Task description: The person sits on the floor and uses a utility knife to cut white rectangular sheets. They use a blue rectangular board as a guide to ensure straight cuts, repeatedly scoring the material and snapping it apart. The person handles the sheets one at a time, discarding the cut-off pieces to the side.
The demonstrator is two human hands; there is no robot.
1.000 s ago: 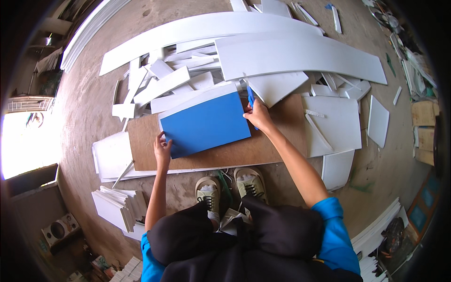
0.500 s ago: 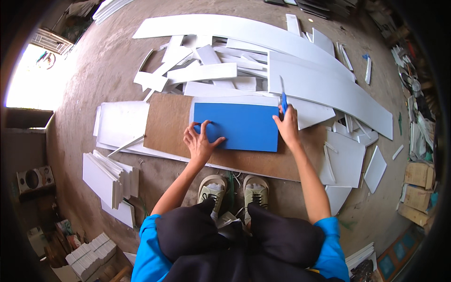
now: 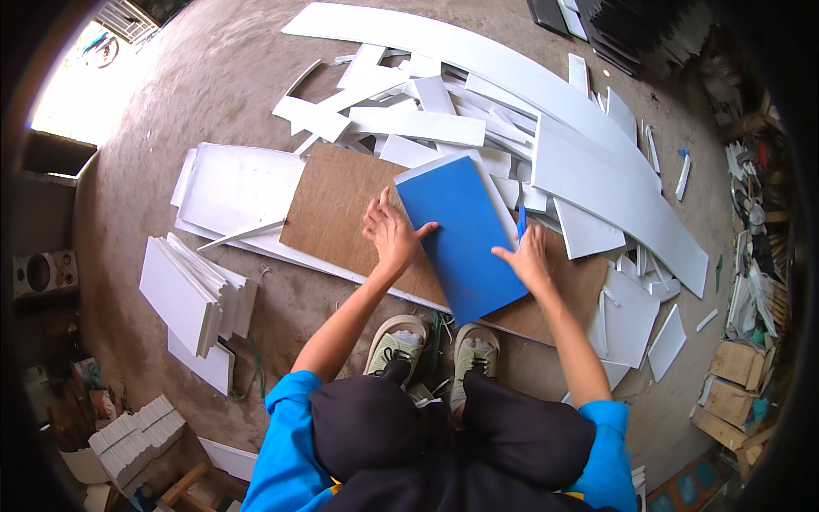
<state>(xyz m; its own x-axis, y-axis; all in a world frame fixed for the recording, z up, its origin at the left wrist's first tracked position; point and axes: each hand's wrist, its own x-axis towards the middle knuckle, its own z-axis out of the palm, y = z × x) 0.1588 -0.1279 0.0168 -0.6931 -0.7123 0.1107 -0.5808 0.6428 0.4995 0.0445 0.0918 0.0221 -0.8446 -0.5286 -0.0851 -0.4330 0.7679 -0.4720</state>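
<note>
A blue rectangular panel [image 3: 461, 239] lies turned at a slant on a brown board [image 3: 337, 200], its near corner over the board's edge. Beneath it a white sheet [image 3: 490, 183] shows along its far and right edges. My left hand [image 3: 394, 235] is beside the panel's left edge, fingers spread, its thumb at the blue surface. In my right hand [image 3: 531, 256] is a utility knife [image 3: 521, 220] with a blue handle, pointing away from me. The thumb of that hand reaches to the panel's right edge. The knife's blade is hard to make out.
White foam-board offcuts [image 3: 418, 125] lie heaped beyond the brown board. Long white strips [image 3: 614, 188] curve along the far right. A stack of white panels [image 3: 192, 290] stands at the left. My shoes [image 3: 397, 346] are close to the board's near edge. Cardboard boxes [image 3: 735, 363] line the right side.
The blue panel has turned clockwise from lying lengthwise to a slant, with the white sheet beneath it. Both hands have moved with it. The knife stays in my right hand. The view has shifted.
</note>
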